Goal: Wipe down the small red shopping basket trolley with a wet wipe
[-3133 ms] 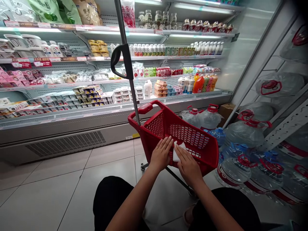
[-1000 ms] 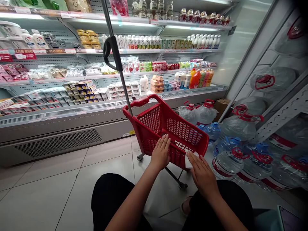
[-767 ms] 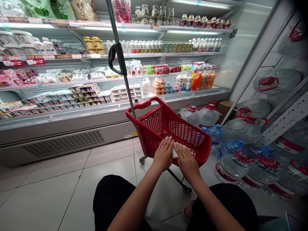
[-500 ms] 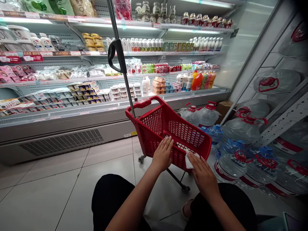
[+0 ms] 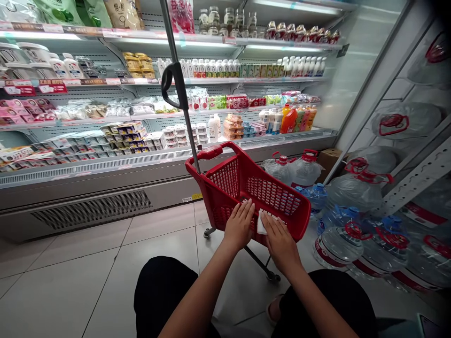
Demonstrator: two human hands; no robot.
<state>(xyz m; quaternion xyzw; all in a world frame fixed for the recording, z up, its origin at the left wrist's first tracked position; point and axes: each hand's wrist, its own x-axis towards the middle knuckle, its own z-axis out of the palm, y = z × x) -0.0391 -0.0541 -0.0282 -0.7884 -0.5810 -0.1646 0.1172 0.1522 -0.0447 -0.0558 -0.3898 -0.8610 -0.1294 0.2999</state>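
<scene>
A red wheeled shopping basket stands on the tiled floor before me, its grey pull rod with a black grip raised. My left hand lies flat on the basket's near rim, fingers stretched out. My right hand presses a white wipe against the same rim, right beside the left hand. My knees in black trousers fill the bottom of the view.
A long open chiller with shelves of dairy packs, bottles and jars runs along the back. Several large water jugs with red handles lie on the floor at the right, beneath a metal rack. A cardboard box sits in the corner.
My right hand slid the white wipe left along the basket's rim, back toward my left hand. The left hand stayed on the rim.
</scene>
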